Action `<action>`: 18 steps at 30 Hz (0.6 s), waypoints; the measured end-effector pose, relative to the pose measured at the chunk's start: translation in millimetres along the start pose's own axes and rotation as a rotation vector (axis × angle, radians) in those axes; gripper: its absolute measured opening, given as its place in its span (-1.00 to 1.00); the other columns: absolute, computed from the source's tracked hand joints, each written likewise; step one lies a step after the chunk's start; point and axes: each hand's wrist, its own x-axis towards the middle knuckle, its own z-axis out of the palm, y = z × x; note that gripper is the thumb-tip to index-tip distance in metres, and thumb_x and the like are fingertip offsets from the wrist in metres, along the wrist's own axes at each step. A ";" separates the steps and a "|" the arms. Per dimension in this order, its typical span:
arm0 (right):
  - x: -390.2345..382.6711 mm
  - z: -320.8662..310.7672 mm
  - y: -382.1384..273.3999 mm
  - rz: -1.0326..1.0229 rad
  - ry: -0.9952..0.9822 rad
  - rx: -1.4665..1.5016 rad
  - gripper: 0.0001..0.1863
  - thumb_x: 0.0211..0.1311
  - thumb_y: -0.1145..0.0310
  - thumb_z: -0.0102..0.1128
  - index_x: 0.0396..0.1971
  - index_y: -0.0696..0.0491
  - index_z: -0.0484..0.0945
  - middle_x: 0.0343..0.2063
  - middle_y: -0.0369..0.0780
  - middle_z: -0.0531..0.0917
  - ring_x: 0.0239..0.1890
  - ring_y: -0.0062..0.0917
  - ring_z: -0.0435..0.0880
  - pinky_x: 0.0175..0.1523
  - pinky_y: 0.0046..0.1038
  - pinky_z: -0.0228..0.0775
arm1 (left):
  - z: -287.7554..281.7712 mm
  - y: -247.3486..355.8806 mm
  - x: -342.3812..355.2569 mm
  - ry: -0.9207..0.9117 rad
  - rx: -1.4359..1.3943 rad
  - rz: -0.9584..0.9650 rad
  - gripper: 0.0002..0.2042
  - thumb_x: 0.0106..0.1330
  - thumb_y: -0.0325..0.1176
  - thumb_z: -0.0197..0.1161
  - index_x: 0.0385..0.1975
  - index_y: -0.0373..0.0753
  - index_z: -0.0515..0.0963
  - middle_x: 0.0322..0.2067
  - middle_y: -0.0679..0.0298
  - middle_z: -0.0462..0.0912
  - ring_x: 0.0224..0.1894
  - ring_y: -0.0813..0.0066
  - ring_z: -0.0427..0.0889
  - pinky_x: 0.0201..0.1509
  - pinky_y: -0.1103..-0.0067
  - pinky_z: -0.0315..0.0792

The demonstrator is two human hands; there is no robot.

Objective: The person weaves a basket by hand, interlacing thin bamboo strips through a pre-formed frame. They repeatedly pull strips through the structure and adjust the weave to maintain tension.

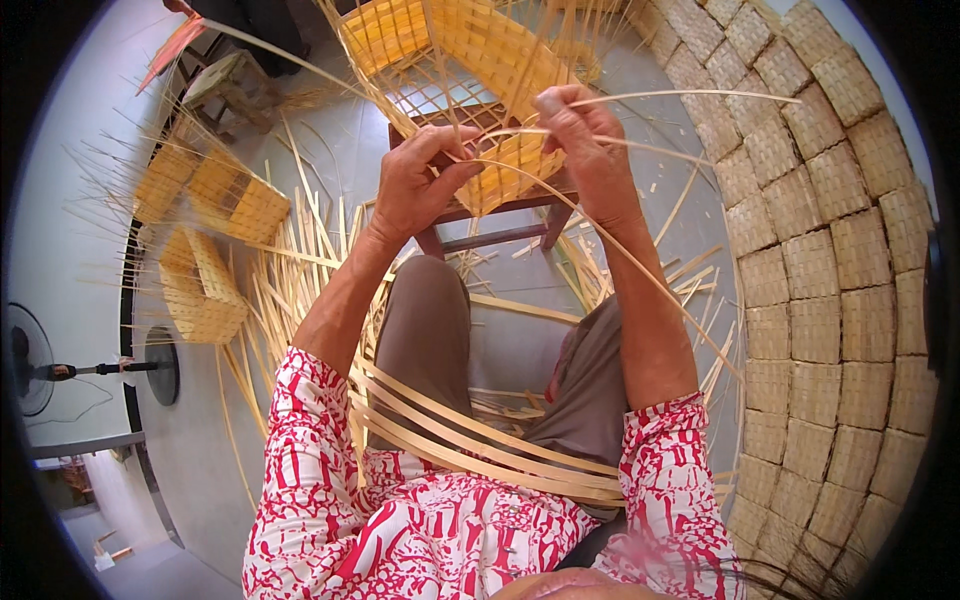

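Yellow basket [490, 45] is resting on the brown wooden stool [490, 239], one corner pointing toward the person; its flat splints are crossing tightly along the walls and opening into a lattice elsewhere, while thin unwoven ends are bristling outward. At the stool's near side, the left hand [418, 182] is pinching pale strips [680, 310] between thumb and forefinger. Just right of it, the right hand [592, 150] is closing thumb and bent fingers on them, their smooth lengths trailing rightward. Whether either hand is also touching the basket, I cannot tell. Nearer the person than the stool, flat bands [545, 472] are curving across the lap. Left of the stool, other baskets [208, 318] are standing and loose splints [300, 290] are littering the grey floor [505, 350]. Right of it, straw-coloured woven blocks [815, 325] are forming rows.
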 end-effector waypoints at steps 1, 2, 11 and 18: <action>-0.2 -0.1 1.7 -0.006 0.094 0.006 -0.73 0.46 0.24 -0.01 -0.19 0.11 0.59 -0.25 -0.24 0.67 -0.34 -0.66 0.55 -0.22 -0.54 0.39 | 2.5 -1.3 -1.9 0.044 -0.073 -0.041 -0.79 0.15 -0.52 0.45 -0.21 -0.28 0.65 -0.43 0.34 0.58 -0.44 0.65 0.60 -0.35 0.68 0.50; -0.2 -3.5 0.3 -0.017 0.192 -0.001 -0.74 0.46 0.24 0.00 -0.23 0.09 0.59 -0.29 -0.25 0.67 -0.37 -0.65 0.56 -0.21 -0.54 0.40 | 4.0 -3.2 -0.7 0.043 -0.049 -0.006 -0.75 0.15 -0.55 0.45 -0.17 -0.28 0.65 -0.41 0.35 0.59 -0.43 0.69 0.59 -0.36 0.71 0.50; 24.9 -30.1 -0.8 0.143 0.139 0.188 -0.61 0.36 0.39 -0.10 0.14 0.06 0.49 -0.05 -0.27 0.59 -0.16 -0.67 0.50 -0.10 -0.60 0.39 | 2.0 0.0 -0.4 -0.007 0.004 0.072 -0.67 0.09 -0.48 0.53 -0.12 -0.26 0.69 -0.40 0.34 0.61 -0.39 0.65 0.63 -0.32 0.71 0.56; 22.0 -32.2 12.1 -0.086 0.267 0.056 -0.74 0.50 0.20 0.05 -0.16 0.10 0.49 -0.35 -0.23 0.62 -0.32 -0.58 0.64 -0.09 -0.56 0.48 | 11.8 -3.6 -4.0 0.180 0.049 0.102 -0.76 0.14 -0.48 0.50 -0.17 -0.28 0.72 -0.45 0.31 0.62 -0.42 0.60 0.61 -0.36 0.65 0.51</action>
